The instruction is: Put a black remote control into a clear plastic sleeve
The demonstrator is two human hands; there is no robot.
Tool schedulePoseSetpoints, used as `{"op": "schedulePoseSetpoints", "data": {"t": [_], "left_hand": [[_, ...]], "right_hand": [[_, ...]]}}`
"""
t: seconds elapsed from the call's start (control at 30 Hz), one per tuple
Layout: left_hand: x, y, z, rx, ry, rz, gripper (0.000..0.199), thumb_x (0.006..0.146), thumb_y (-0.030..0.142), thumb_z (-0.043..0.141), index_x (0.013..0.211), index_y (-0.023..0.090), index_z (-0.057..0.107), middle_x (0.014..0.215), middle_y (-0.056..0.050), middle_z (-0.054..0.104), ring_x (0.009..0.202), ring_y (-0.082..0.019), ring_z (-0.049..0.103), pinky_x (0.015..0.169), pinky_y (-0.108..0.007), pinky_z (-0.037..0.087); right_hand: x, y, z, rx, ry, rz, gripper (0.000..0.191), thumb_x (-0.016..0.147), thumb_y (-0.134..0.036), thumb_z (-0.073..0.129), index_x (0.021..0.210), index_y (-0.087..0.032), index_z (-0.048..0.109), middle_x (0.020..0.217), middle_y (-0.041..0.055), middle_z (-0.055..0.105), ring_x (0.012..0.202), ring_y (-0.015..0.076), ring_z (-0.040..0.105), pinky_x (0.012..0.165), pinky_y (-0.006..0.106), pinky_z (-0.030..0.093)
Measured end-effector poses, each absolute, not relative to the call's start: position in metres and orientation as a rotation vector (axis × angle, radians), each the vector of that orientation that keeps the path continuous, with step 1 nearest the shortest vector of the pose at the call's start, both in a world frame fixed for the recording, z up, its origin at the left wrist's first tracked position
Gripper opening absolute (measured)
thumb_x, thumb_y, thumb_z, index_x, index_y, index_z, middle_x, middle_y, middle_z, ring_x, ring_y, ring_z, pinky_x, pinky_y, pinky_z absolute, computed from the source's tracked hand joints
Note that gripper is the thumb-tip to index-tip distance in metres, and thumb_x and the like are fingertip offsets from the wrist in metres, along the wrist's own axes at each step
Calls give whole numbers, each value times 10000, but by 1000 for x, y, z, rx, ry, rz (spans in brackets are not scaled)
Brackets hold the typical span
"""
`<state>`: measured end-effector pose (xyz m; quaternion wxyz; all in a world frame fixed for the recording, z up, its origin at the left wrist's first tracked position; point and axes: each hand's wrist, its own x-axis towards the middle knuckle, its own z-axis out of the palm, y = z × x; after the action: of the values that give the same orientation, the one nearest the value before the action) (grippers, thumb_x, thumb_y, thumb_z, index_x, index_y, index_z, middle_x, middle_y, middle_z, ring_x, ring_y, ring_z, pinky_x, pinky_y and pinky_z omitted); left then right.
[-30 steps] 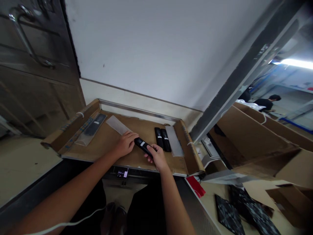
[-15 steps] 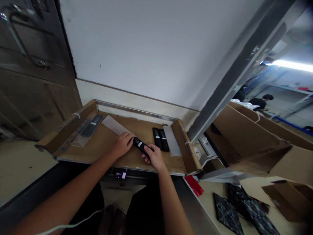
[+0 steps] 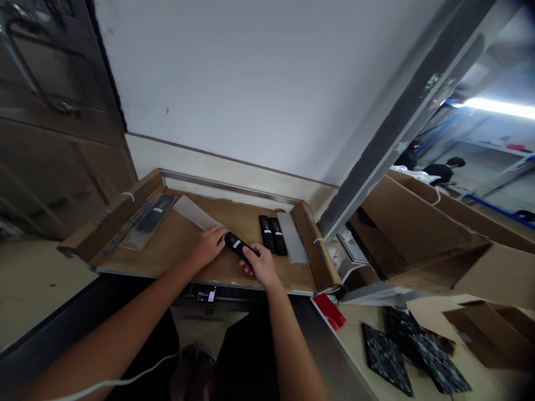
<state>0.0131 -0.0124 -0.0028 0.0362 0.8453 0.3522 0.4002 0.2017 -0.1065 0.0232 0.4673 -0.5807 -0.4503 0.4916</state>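
A black remote control [image 3: 237, 245] with a white label lies slantwise over the cardboard-lined tray [image 3: 234, 267]. My right hand [image 3: 261, 266] grips its near end, while my left hand [image 3: 208, 245] closes over its far end and the mouth of a clear plastic sleeve [image 3: 192, 212] that stretches away to the upper left. Two more black remotes [image 3: 271, 235] lie side by side just right of my hands, next to another clear sleeve [image 3: 291, 244].
A bagged remote [image 3: 147, 220] lies along the tray's left cardboard wall. A small lit screen [image 3: 205, 294] sits under the tray's front edge. Open cardboard boxes [image 3: 422, 234] and dark patterned panels [image 3: 412, 351] fill the right side. A person [image 3: 445, 171] sits far off at right.
My hands and the remote keep the same hold. The view has drifted a little, so everything sits slightly further left and higher in the picture.
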Motion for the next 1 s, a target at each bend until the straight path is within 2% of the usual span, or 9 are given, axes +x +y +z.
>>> {"op": "schedulePoseSetpoints", "data": {"t": [0.37, 0.43, 0.6, 0.8, 1.0], "left_hand": [[23, -20, 7, 2546, 1111, 1258, 186, 881, 95, 472, 981, 173, 607, 951, -80, 678, 921, -222, 627, 877, -389, 500], [25, -25, 11, 2548, 1070, 1273, 177, 892, 105, 467, 989, 172, 598, 958, -81, 675, 936, -221, 622, 885, -390, 499], [31, -36, 15, 2538, 869, 1322, 153, 917, 120, 458, 1002, 171, 574, 951, -76, 652, 921, -202, 611, 857, -356, 515], [35, -43, 17, 2497, 826, 1327, 163, 928, 125, 441, 1024, 180, 561, 984, -81, 647, 958, -201, 605, 885, -367, 511], [34, -45, 19, 2469, 872, 1320, 117, 901, 161, 520, 1008, 174, 562, 945, -73, 623, 926, -202, 593, 856, -356, 507]], "right_hand": [[192, -104, 26, -1413, -1128, 1217, 404, 793, -574, 648, 861, -191, 539, 693, 38, 712, 427, 77, 517, 358, 168, 324], [189, -102, 26, -1399, -1134, 1198, 419, 803, -571, 641, 931, -180, 563, 718, 36, 714, 430, 70, 514, 359, 160, 317], [182, -95, 23, -1347, -1160, 1135, 563, 820, -544, 632, 1247, -188, 542, 736, -2, 685, 448, 78, 531, 368, 163, 347], [176, -88, 19, -1311, -1220, 1052, 439, 862, -537, 569, 1135, -198, 622, 866, 13, 652, 528, 72, 545, 389, 162, 396], [178, -84, 9, -1323, -1187, 1024, 373, 908, -511, 506, 1102, -206, 598, 849, -3, 621, 489, 69, 547, 357, 161, 373]]}}
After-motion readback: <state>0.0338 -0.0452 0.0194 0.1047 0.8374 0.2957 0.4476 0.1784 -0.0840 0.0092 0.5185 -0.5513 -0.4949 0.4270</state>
